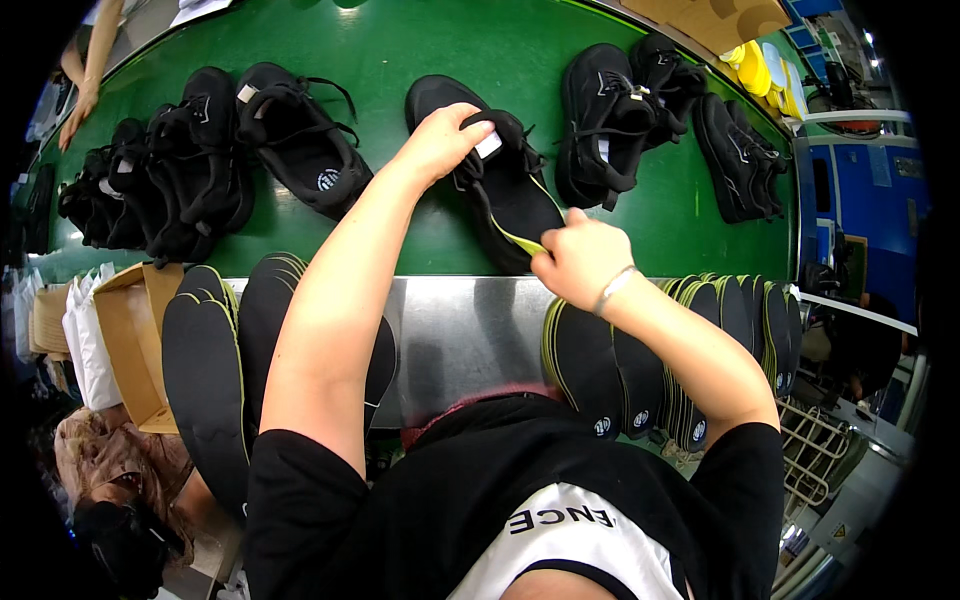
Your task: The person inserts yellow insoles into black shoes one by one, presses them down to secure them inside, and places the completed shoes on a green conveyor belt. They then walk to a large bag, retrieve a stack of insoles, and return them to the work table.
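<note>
A black lace-up shoe [430, 94] lies on the green worktop with its toe pointing away from me. My left hand [440, 146] grips it at the tongue, beside a white label. Inside the shoe is a black insole [522, 208] with a yellow-green edge, partly lifted along its right side and heel. The fingers of my right hand [588, 258] are closed on that edge near the heel. How far the insole's front reaches into the toe is hidden by the tongue and my left hand.
Black shoes stand in groups at left [190, 160] and right [600, 130]. Stacked insoles line the near edge, left [203, 370] and right [590, 370], beside a bare metal strip [450, 330]. A cardboard box [135, 345] stands near left. Another person's hand [80, 112] rests far left.
</note>
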### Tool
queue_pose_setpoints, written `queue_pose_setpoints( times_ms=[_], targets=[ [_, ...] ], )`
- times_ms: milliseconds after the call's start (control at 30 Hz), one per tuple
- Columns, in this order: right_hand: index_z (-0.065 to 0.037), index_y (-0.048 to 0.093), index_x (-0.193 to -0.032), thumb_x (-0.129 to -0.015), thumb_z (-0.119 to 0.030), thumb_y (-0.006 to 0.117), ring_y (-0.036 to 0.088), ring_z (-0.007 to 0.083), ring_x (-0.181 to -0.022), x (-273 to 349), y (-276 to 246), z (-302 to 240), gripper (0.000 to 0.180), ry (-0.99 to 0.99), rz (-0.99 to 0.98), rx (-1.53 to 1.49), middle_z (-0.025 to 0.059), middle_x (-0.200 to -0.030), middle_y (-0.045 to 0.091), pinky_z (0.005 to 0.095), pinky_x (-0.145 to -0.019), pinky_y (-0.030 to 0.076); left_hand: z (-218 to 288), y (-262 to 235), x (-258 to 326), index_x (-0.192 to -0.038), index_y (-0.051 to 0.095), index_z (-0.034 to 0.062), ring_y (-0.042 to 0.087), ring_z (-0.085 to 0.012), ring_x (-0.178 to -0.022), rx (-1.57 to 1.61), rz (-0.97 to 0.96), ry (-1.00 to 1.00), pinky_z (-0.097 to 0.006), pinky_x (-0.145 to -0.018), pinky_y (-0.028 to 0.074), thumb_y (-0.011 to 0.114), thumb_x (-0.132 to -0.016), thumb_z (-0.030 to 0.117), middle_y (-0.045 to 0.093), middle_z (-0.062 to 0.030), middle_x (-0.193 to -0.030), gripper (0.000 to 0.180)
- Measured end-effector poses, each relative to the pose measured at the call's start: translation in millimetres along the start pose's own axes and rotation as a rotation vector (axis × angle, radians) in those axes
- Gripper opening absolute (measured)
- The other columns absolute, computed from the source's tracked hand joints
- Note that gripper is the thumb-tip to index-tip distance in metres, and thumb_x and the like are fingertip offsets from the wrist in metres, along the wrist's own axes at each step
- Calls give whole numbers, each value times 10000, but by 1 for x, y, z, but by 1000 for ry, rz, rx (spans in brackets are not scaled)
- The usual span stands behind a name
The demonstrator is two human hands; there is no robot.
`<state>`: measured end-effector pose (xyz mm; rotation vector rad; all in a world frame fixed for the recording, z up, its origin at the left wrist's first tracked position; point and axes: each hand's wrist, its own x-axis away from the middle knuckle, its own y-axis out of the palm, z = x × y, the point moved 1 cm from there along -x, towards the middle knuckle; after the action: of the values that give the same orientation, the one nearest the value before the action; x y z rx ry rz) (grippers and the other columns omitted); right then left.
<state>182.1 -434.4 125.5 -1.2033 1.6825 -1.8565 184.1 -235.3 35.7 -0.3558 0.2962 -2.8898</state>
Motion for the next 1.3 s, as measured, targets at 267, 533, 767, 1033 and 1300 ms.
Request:
queue_pose_setpoints(
  times_ms=[267, 533, 767, 1033, 1300],
  targets=[
    [-34, 641, -870, -735, -163, 507, 589, 280, -848, -62, 24, -20, 230, 53, -240, 77, 185, -963, 559, 335, -715, 480, 2, 3, 3, -1027, 530, -34, 527, -136, -870, 11, 32, -4, -272, -787, 411, 546, -806, 195, 591, -83, -938, 319],
    [-22, 643, -822, -705, -102, 518, 595, 285, -792, -75, 65, -16, 189, -105, -100, 211, 195, -936, 536, 345, -672, 489, -9, 4, 0, -1041, 528, -26, 530, -123, -868, 48, 13, -12, -253, -778, 417, 564, -799, 176, 591, -73, -946, 317],
    [-15, 604, -972, -676, -288, 586, 570, 298, -897, -101, 34, -4, 403, -65, -636, -15, 184, -1038, 558, 356, -736, 474, -8, 2, 3, -1046, 529, -15, 523, -119, -859, 44, 27, -7, -248, -776, 409, 564, -800, 192, 587, -68, -935, 324],
    [-111, 634, -965, -741, -156, 578, 590, 186, -909, -90, 65, -24, 236, 7, -297, 326, 73, -1004, 608, 295, -761, 469, -5, 1, 11, -1063, 515, -27, 520, -137, -900, 38, 20, -25, -259, -803, 401, 559, -801, 206, 581, -85, -976, 354],
    [-74, 641, -912, -740, -150, 524, 594, 212, -892, -76, 41, -16, 221, -211, -567, 385, 75, -961, 621, 290, -716, 470, -2, 2, 5, -1052, 519, -34, 529, -156, -898, 26, 45, -2, -270, -803, 404, 554, -797, 196, 586, -94, -973, 346]
  ],
)
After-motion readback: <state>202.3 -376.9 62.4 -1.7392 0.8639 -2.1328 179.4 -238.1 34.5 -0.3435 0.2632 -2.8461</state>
